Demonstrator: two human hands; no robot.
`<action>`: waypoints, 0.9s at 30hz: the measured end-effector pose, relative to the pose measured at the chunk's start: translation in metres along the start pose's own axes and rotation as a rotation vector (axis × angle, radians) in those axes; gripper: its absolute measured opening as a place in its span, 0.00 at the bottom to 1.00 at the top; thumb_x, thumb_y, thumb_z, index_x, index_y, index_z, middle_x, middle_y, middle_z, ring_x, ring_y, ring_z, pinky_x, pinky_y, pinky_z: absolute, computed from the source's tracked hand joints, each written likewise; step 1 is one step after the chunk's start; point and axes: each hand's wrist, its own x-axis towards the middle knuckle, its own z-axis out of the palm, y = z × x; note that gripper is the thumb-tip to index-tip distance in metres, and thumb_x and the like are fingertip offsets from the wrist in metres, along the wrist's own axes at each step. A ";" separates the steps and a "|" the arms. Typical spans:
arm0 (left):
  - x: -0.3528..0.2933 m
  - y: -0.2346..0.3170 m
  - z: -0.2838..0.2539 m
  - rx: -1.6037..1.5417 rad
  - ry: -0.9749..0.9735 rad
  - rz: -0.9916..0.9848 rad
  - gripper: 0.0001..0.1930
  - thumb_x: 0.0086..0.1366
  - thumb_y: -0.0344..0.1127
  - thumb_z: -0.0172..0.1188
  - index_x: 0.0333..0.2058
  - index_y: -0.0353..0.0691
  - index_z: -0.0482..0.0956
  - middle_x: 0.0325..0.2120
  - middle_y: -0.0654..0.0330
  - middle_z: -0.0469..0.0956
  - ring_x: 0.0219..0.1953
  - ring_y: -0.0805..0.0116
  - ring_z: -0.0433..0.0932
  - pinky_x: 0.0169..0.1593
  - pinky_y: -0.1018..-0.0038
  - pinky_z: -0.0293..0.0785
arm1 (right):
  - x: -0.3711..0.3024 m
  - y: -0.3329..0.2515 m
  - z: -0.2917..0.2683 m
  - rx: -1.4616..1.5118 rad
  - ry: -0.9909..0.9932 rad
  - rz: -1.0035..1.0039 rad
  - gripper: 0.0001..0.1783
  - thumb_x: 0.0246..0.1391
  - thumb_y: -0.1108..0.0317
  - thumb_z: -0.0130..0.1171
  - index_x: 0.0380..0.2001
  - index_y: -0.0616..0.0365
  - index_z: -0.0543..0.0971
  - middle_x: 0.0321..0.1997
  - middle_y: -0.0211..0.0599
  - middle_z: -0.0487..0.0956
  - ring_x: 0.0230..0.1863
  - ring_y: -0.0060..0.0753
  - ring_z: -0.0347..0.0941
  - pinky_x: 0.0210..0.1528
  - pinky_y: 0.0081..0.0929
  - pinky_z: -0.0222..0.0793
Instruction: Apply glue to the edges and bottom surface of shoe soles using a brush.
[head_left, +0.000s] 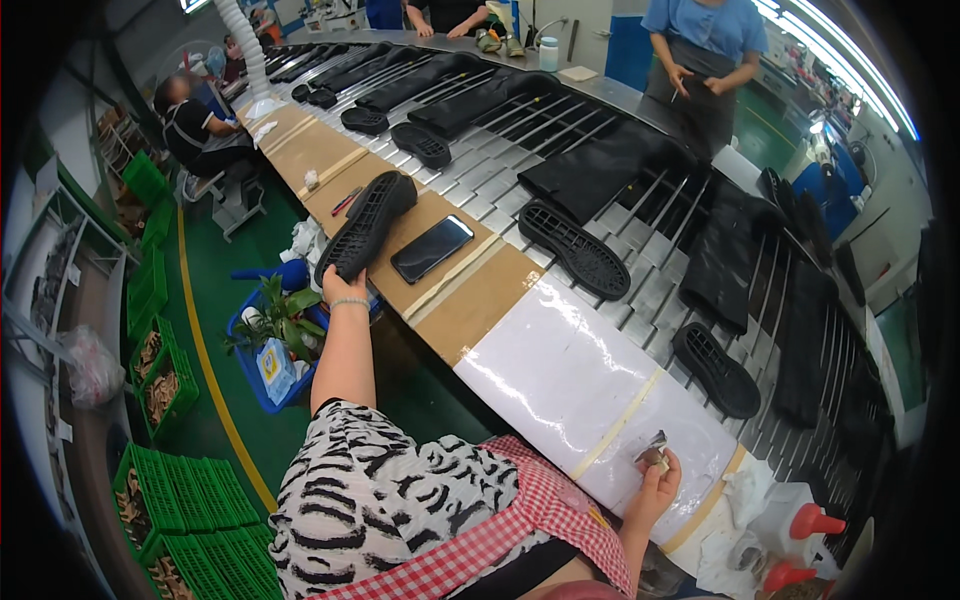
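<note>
My left hand (345, 287) is closed round the heel end of a black rubber shoe sole (366, 228), which is tilted with its ribbed inside showing, over the cardboard-covered edge of the bench. A dark phone (433, 248) lies just right of that sole, and a red pen (346, 202) is beside it. Near the front right, my right hand (655, 490) pinches a small crumpled scrap (654, 453), brownish and pale, above the white sheet (560, 350). What the scrap is made of cannot be told.
A slatted metal conveyor (480, 205) carries loose soles (575, 250) and black boot shafts (610, 165). Red-capped squeeze bottles (790, 525) stand at the near right. A blue bin (275, 385) with a plant sits at left. Across the conveyor stands a person in blue (705, 30).
</note>
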 end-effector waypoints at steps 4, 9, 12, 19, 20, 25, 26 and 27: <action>0.000 -0.004 0.009 -0.030 -0.003 0.009 0.22 0.67 0.36 0.52 0.56 0.32 0.63 0.51 0.49 0.72 0.51 0.50 0.75 0.52 0.50 0.77 | 0.000 0.003 -0.001 0.010 -0.009 -0.009 0.23 0.59 0.65 0.59 0.55 0.61 0.68 0.46 0.36 0.77 0.46 0.27 0.74 0.50 0.25 0.69; -0.010 -0.014 0.012 0.259 0.137 0.214 0.26 0.65 0.37 0.55 0.57 0.30 0.61 0.51 0.45 0.71 0.48 0.51 0.77 0.49 0.57 0.82 | 0.000 0.001 0.003 0.003 -0.029 -0.033 0.21 0.62 0.66 0.54 0.56 0.62 0.68 0.46 0.36 0.77 0.46 0.26 0.73 0.49 0.23 0.68; -0.017 -0.012 0.017 0.309 0.213 0.275 0.29 0.63 0.37 0.57 0.58 0.28 0.61 0.52 0.43 0.71 0.46 0.51 0.78 0.45 0.59 0.83 | -0.001 0.001 0.006 0.034 -0.010 -0.013 0.23 0.60 0.66 0.58 0.55 0.62 0.68 0.46 0.37 0.77 0.45 0.26 0.73 0.50 0.24 0.69; -0.023 -0.007 0.030 0.432 0.208 0.541 0.29 0.62 0.46 0.57 0.50 0.22 0.71 0.49 0.43 0.74 0.42 0.53 0.80 0.41 0.61 0.80 | -0.001 -0.001 0.010 0.057 0.001 -0.008 0.24 0.58 0.66 0.59 0.55 0.62 0.68 0.45 0.38 0.78 0.45 0.27 0.74 0.51 0.25 0.69; -0.013 -0.002 0.027 0.414 0.189 0.504 0.29 0.63 0.47 0.56 0.49 0.22 0.72 0.49 0.44 0.74 0.42 0.54 0.80 0.42 0.63 0.80 | -0.002 0.000 0.010 0.059 0.002 -0.007 0.24 0.58 0.66 0.59 0.55 0.63 0.68 0.45 0.38 0.77 0.45 0.27 0.74 0.51 0.25 0.69; 0.009 0.006 0.034 0.396 0.228 0.476 0.28 0.63 0.49 0.56 0.45 0.23 0.76 0.45 0.48 0.78 0.43 0.56 0.79 0.46 0.66 0.75 | 0.000 0.000 0.012 0.045 -0.007 -0.014 0.24 0.59 0.66 0.58 0.55 0.63 0.68 0.45 0.38 0.77 0.45 0.27 0.74 0.50 0.26 0.69; 0.009 0.003 0.038 0.361 0.204 0.466 0.28 0.63 0.49 0.56 0.45 0.23 0.76 0.45 0.48 0.78 0.43 0.56 0.78 0.47 0.65 0.74 | -0.001 0.001 0.011 0.039 -0.004 -0.013 0.24 0.59 0.66 0.58 0.55 0.63 0.68 0.45 0.38 0.77 0.45 0.27 0.74 0.50 0.26 0.69; 0.012 0.004 0.041 0.320 0.179 0.462 0.28 0.63 0.50 0.56 0.46 0.23 0.76 0.45 0.48 0.78 0.43 0.56 0.78 0.48 0.65 0.73 | 0.000 0.003 0.011 0.038 -0.007 -0.013 0.24 0.58 0.66 0.58 0.55 0.63 0.68 0.45 0.38 0.77 0.45 0.27 0.74 0.50 0.26 0.69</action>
